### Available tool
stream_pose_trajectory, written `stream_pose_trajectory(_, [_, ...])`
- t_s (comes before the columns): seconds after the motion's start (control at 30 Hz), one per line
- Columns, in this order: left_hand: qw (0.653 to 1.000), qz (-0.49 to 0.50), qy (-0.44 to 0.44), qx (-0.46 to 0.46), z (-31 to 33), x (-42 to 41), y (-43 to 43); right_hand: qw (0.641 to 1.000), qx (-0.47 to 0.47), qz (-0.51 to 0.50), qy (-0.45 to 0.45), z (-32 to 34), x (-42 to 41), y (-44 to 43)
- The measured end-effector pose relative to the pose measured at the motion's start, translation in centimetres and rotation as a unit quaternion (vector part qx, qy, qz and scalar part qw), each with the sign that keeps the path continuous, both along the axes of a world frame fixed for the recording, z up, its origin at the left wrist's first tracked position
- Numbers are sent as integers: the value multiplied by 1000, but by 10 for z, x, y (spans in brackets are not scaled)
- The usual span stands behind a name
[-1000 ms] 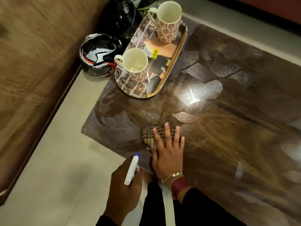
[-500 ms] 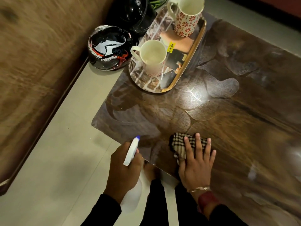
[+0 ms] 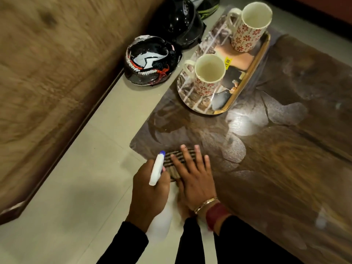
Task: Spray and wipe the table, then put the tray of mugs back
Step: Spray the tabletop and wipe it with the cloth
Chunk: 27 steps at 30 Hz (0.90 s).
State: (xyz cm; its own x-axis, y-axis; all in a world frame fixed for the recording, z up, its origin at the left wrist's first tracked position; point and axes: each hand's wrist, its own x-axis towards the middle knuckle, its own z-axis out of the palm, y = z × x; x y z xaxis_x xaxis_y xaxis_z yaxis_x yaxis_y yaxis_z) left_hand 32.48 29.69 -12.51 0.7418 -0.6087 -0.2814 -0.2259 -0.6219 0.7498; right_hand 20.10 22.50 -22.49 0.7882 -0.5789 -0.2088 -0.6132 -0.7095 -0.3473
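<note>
My right hand (image 3: 194, 178) lies flat with spread fingers on a checked cloth (image 3: 171, 161), pressing it onto the near left corner of the glossy dark brown table (image 3: 276, 168). My left hand (image 3: 148, 191) grips a white spray bottle (image 3: 157, 170) with a blue tip, held just off the table's near edge, beside the cloth. At the table's far left end sits an oblong mirrored tray (image 3: 245, 80) with a gold rim. Two white mugs with red flowers stand on it, one near (image 3: 208, 75) and one far (image 3: 248, 27).
A black helmet with a white fanged face (image 3: 150, 60) lies on the pale tiled floor (image 3: 76, 187) left of the table. Behind it sits a second black helmet (image 3: 179, 21). A brown sofa (image 3: 47, 63) runs along the left side.
My right hand has slid the cloth leftward to the table's near left corner, close beside the spray bottle. The view has shifted, so the tray sits further right in the picture.
</note>
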Motion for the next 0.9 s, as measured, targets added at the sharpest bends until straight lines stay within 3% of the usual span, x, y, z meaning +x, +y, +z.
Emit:
stream_pose_trajectory(0.1, [1000, 2, 11, 1, -3, 9, 2, 994, -21, -108, 6, 2, 21, -30])
stream_pose_trajectory(0.17, [1000, 15, 11, -12, -2, 13, 2, 991, -31, -126, -2, 1, 53, -48])
stream_pose_trajectory(0.4, [999, 31, 21, -31, -2, 33, -8, 997, -16, -72, -13, -6, 138, -53])
stream_pose_trajectory(0.53, [996, 66, 18, -54, 3, 38, -18, 998, -13, 65, -16, -5, 118, -36])
stream_pose_trajectory(0.63, [996, 73, 3, -46, -1, 49, -23, 993, -14, 107, -46, -7, 104, -31])
stream_pose_trajectory(0.9, [998, 56, -8, -42, 2, 49, -25, 999, -50, -8, -13, -6, 165, -92])
